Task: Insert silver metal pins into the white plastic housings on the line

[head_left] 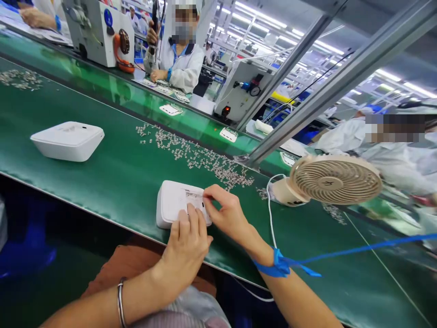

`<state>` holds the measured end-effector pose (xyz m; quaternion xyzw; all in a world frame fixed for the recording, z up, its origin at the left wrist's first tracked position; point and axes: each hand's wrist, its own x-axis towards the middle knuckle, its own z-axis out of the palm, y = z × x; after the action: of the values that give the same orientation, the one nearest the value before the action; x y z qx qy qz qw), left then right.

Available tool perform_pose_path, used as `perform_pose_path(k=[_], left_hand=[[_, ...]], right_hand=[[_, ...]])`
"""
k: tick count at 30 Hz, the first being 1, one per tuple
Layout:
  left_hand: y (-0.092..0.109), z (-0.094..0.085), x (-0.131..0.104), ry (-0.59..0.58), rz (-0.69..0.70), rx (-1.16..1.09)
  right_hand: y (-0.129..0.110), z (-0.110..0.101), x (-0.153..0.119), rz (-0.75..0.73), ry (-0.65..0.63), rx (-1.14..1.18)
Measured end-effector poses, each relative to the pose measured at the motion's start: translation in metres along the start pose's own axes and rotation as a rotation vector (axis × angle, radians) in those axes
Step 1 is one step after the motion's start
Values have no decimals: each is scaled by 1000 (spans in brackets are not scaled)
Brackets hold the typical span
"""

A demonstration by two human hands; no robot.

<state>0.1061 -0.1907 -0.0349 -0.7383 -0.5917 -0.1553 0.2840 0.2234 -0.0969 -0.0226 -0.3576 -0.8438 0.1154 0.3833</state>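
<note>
A white plastic device (172, 202) with rounded corners sits on the green belt in front of me, showing a recessed compartment with small metal parts. My left hand (187, 241) holds it from the near side, its bent fingers pressing on the top and reaching the recess. At the compartment's right edge, my right hand (227, 212) has thumb and index finger pinched together; whatever is between them is too small to make out. Many small metal pieces (205, 159) lie scattered just beyond the device.
Another white device (68, 140) stands at left. More metal pieces (20, 79) lie far left. A beige fan (336, 180) with a white cable stands right. A blue wrist strap (278, 264) trails from my right arm. A metal post (293, 123) rises beyond; a masked co-worker (180, 59) works opposite.
</note>
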Motion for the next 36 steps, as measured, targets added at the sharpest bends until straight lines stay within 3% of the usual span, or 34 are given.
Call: perform_pose_path(k=[13, 18, 22, 30, 36], left_hand=[[-4, 3, 7, 5, -13, -109], [-8, 4, 15, -23, 12, -171], [-6, 5, 16, -38, 5, -154], [-6, 6, 17, -33, 12, -121], [-2, 6, 14, -19, 19, -109]], right_hand=[[8, 13, 11, -10, -26, -140], [8, 6, 13, 103, -107, -43], [8, 1, 6, 143, -76, 106], [6, 2, -11, 43, -36, 57], [7, -7, -2, 7, -195, -4]])
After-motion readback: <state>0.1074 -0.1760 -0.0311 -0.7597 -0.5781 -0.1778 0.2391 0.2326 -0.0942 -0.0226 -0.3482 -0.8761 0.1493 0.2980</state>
